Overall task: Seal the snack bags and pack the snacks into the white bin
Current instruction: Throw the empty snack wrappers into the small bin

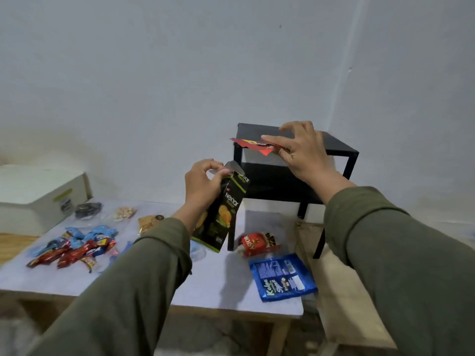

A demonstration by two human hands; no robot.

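Your left hand (203, 186) grips the open top of the black bag (221, 214), held up over the middle of the counter (213, 283). Your right hand (300, 150) pinches a red strip (253, 145) up by the black shelf (341, 147) (I think it's a torn-off piece). You look to be at the sealing step. Next, put the strip down and press the bag shut. The white bin (38, 196) waits far left.
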